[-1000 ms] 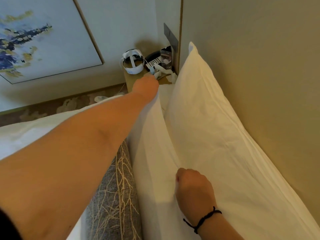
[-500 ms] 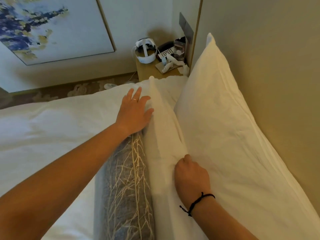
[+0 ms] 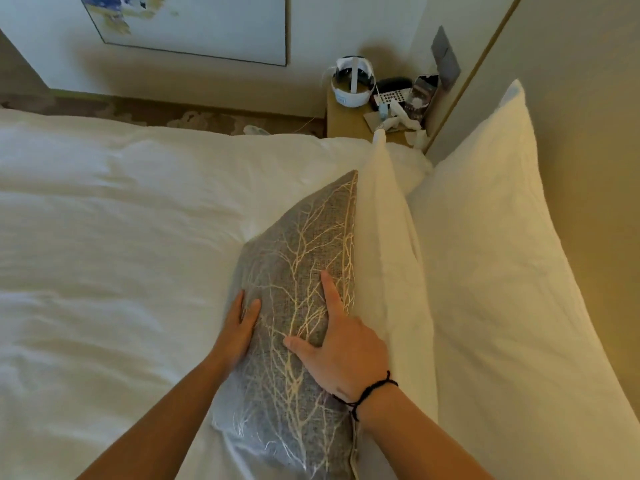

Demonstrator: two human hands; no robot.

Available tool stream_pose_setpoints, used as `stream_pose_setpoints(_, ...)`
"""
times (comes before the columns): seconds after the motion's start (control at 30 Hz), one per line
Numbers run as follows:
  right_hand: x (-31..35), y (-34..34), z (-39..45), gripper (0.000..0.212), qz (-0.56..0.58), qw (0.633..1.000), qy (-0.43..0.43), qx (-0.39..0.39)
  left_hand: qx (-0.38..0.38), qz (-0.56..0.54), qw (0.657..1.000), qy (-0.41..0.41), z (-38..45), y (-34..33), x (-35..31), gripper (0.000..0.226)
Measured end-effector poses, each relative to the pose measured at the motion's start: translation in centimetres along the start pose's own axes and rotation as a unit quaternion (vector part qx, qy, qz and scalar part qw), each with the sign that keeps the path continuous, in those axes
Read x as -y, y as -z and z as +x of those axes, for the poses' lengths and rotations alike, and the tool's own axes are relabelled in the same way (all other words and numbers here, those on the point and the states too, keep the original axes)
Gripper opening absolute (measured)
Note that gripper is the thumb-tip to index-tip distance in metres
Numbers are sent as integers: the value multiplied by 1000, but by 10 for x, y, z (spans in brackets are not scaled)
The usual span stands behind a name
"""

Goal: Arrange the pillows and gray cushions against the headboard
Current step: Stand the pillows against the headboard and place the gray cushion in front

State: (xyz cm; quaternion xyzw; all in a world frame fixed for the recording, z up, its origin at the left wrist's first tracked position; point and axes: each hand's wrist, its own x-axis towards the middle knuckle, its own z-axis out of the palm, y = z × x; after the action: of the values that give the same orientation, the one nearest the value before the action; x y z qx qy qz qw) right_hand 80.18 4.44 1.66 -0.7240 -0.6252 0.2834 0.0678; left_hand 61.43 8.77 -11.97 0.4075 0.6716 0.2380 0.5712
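A gray cushion [image 3: 304, 244] with a pale branch pattern stands on edge on the bed, leaning against a white pillow [image 3: 388, 244]. Behind that, a larger white pillow [image 3: 491, 244] rests against the beige headboard [image 3: 588, 116]. My left hand [image 3: 239, 327] lies flat against the cushion's left face, fingers apart. My right hand [image 3: 343, 351], with a black cord at the wrist, presses on the cushion's top, index finger and thumb spread. Neither hand grips anything.
A white duvet [image 3: 121, 237] covers the bed to the left. Beyond the pillows stands a wooden nightstand [image 3: 343, 123] with a white headset [image 3: 351, 81], a remote and small items. A framed painting [image 3: 194, 22] hangs on the far wall.
My left hand has drawn back from the pillow's far end to the cushion's side. My right hand has moved off the white pillow onto the cushion. The view has shifted left.
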Motion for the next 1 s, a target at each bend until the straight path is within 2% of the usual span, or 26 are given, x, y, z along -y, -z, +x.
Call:
stream_pose_setpoints(0.1,0,3,-6,116,-28,999,-30,2,28,-43,998,19,3,1,9,92)
stream_pose_setpoints(0.2,2,-5,-18,123,-67,996,-49,-12,39,-43,998,14,7,-3,8,96)
stream_pose_setpoints(0.3,-4,-6,-22,101,-33,999,-36,-16,56,-44,997,12,10,-17,3,95)
stream_pose_setpoints(0.4,-20,10,-21,71,-17,999,-6,-39,111,-67,992,8,13,-48,-15,109)
stream_pose_setpoints(0.47,-35,27,-25,65,-6,998,3,-70,159,-73,984,16,13,-74,-30,119)
stream_pose_setpoints(0.53,-54,43,-32,65,6,994,4,-107,173,-72,982,-3,8,-97,-39,117)
stream_pose_setpoints(0.6,-69,48,-34,65,4,993,-3,-114,147,-59,987,-33,6,-109,-40,120)
stream_pose_setpoints(0.67,-70,39,-32,64,-15,996,-8,-88,118,-28,992,-28,6,-107,-36,120)
stream_pose_setpoints(0.77,-59,21,-22,66,-57,996,-11,-73,96,-54,994,-18,13,-97,-32,106)
stream_pose_setpoints(0.87,-62,21,-11,68,-55,995,-15,-76,64,-58,996,-17,1,-95,-38,103)
stream_pose_setpoints(1.0,-71,34,-28,71,-19,999,-9,-38,21,14,993,-111,-45,-106,-50,104)
